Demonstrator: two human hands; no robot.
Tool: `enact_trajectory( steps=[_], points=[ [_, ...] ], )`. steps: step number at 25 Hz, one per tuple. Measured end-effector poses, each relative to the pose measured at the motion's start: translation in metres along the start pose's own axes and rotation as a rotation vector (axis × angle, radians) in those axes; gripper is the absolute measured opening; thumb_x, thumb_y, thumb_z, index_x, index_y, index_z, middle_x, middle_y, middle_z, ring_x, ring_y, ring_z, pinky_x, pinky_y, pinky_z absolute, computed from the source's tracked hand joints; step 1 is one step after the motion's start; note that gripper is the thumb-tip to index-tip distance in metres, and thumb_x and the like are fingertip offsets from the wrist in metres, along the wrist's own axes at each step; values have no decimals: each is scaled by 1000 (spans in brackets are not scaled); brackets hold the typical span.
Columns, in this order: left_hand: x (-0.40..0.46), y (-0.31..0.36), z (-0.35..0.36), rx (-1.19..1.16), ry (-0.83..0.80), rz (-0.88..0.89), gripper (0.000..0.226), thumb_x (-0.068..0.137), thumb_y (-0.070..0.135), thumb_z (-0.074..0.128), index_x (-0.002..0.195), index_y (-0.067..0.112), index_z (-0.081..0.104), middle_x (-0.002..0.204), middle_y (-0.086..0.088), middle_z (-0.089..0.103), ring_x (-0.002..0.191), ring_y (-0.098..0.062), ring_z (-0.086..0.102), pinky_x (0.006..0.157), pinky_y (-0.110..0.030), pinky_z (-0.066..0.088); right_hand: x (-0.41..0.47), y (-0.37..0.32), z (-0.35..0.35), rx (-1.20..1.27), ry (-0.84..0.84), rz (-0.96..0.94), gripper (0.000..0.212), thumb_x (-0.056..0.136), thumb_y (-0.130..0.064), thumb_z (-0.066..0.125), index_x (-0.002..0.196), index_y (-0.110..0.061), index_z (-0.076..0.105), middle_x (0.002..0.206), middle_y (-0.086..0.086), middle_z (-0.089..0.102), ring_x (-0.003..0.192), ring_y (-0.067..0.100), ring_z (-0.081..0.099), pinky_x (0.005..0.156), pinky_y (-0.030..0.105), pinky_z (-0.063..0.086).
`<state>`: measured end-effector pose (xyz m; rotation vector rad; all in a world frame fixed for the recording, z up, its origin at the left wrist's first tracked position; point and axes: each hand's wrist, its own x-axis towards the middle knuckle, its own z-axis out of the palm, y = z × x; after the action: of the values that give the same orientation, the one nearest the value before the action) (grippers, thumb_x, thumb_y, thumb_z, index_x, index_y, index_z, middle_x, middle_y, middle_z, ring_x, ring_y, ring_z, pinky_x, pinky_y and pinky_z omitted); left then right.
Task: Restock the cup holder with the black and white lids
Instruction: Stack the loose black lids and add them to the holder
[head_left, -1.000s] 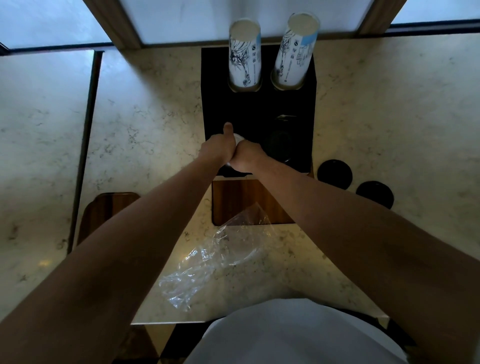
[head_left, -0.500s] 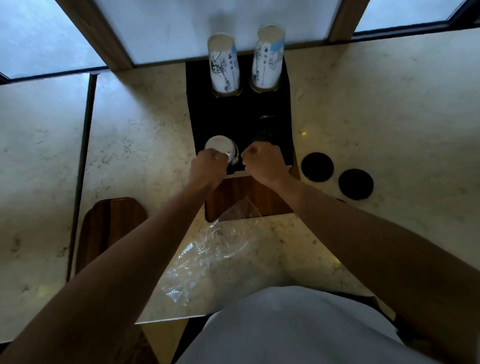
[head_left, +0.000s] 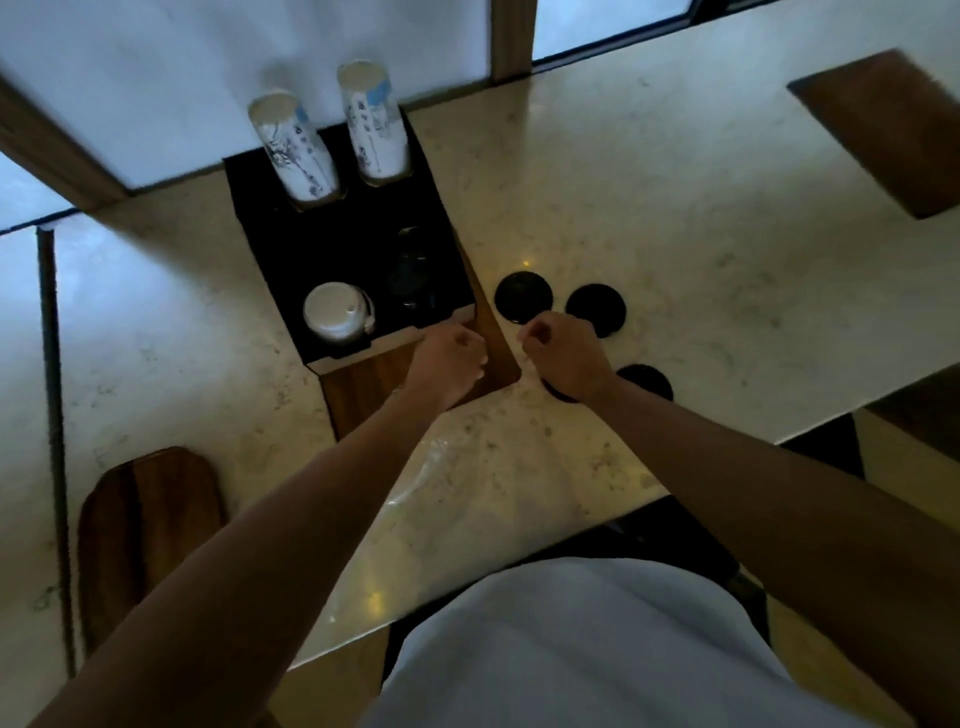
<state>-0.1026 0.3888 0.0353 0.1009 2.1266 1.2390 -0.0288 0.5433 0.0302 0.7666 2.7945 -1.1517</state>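
You've got a pale marble counter running under everything. Dark wooden board sits near left on it, rounded corners. Another wooden board at far right, cut off by the frame edge. A third wooden panel lies flat near the middle. Crumpled clear plastic bag on the counter, near centre. Frosted window along the far side, with a wooden post.

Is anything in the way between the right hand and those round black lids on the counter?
Nothing visible is. The right hand hovers right beside the black lids on the counter, with only bare counter between. One more black lid lies partly hidden under the wrist.
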Motion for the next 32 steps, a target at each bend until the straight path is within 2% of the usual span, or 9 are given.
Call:
enact_trajectory(
  steps=[2,5,8,10,14,19,25,29,32],
  points=[
    [3,5,20,81,-52,13,20,98,16,52,81,19,63,87,-12,72,80,-28,70,78,-44,58,-7,27,-15,-18,39,59,14,94,-15,60,98,-9,71,99,7,71,88,18,65,75,25,47],
    [6,9,52,105,-155,-8,17,99,15,52,90,8,65,93,-20,71,84,-35,67,80,-46,56,-23,78,-38,-76,118,169,16,88,-13,63,102,-9,71,109,13,63,99,28,61,86,31,46],
    [6,12,85,70,-227,-50,19,101,16,55,88,6,65,100,-25,69,85,-35,64,83,-50,57,-42,125,-54,-223,82,330,45,86,-29,67,127,-12,61,126,18,51,119,37,48,100,41,40],
    [6,10,103,89,-254,-78,20,100,14,55,82,9,62,91,-23,66,79,-32,60,76,-46,55,-52,142,-54,-246,19,417,71,80,-46,73,140,-18,48,136,16,40,126,37,39,101,44,39],
    [3,-1,127,154,-319,-108,16,96,15,52,83,13,61,76,-14,59,70,-24,55,65,-36,46,-63,158,-41,-295,35,319,96,69,-56,80,148,-23,35,142,10,35,127,35,36,99,48,41],
    [2,-6,138,90,-304,-163,17,93,14,55,84,10,68,77,-13,63,70,-23,59,67,-37,52,-62,165,-27,-317,67,214,87,62,-50,85,134,-24,45,134,2,46,121,31,43,95,44,41],
    [7,-7,143,-35,-291,-249,16,99,15,56,92,6,67,84,-17,70,70,-25,68,72,-41,62,-61,164,-25,-198,154,164,75,65,-40,83,129,-19,49,129,7,48,116,32,45,94,42,43],
    [4,2,137,-200,-307,-331,22,101,24,58,103,4,67,91,-21,75,84,-34,73,83,-49,62,-62,148,-24,-55,193,48,74,65,-41,80,129,-19,49,125,7,48,111,27,47,96,38,44],
    [1,9,128,-393,-289,-400,18,101,26,59,101,8,60,104,-25,72,96,-38,72,88,-50,59,-61,133,-21,15,187,-16,74,66,-43,79,128,-20,48,124,5,46,109,23,46,94,32,43]
  ],
)
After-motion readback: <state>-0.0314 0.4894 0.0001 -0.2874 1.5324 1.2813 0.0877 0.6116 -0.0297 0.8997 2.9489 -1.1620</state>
